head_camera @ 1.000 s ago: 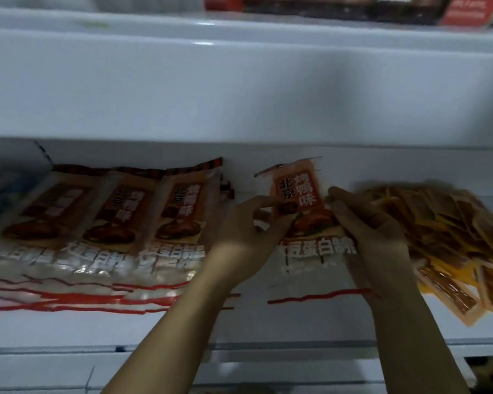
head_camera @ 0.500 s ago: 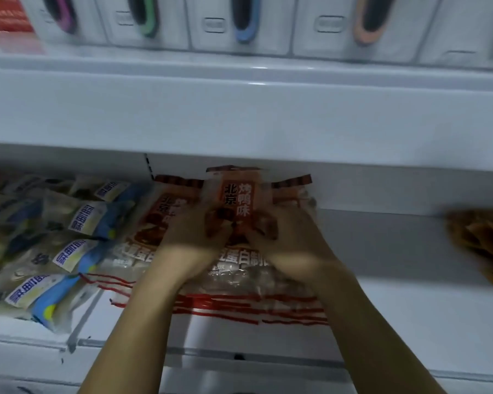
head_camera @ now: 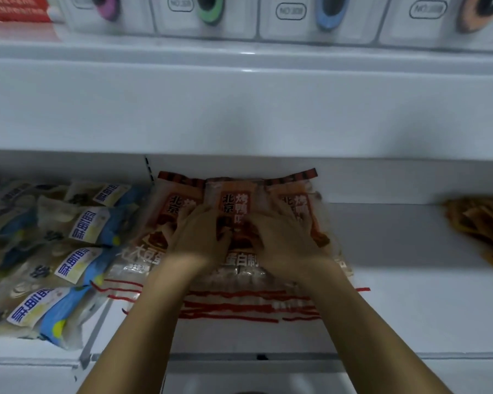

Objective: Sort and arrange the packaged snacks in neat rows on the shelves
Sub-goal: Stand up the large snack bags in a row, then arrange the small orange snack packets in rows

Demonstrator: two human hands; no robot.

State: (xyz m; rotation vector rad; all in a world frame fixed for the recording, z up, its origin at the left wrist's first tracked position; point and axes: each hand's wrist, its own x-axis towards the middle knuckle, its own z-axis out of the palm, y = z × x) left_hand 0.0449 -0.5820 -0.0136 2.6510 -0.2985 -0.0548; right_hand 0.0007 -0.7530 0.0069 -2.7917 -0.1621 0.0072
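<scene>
Your two forearms reach in over the white shelf (head_camera: 410,308) front edge, side by side. Your left hand (head_camera: 199,240) and right hand (head_camera: 282,240) lie palm-down on the orange snack packets (head_camera: 234,206), fingers spread fairly flat and pressing on the wrappers, not curled round any of them. The thumbs nearly meet over the middle packet.

The packets sit mid-shelf, overlapping in a short row, about three across, their dark top seals against the back wall and their clear, red-striped bottom ends pointing toward you.

Just left of them, past a thin divider (head_camera: 97,334), blue-and-white packets (head_camera: 77,268) lie stacked in slanted rows. Well apart at the far right edge sits a loose heap of yellow-orange packets (head_camera: 478,226).

Farther back and higher, on the shelf above, white boxes (head_camera: 319,21) with coloured oval windows stand in a line: purple, green, blue, orange. A red pack (head_camera: 15,7) sits at the top left corner.
</scene>
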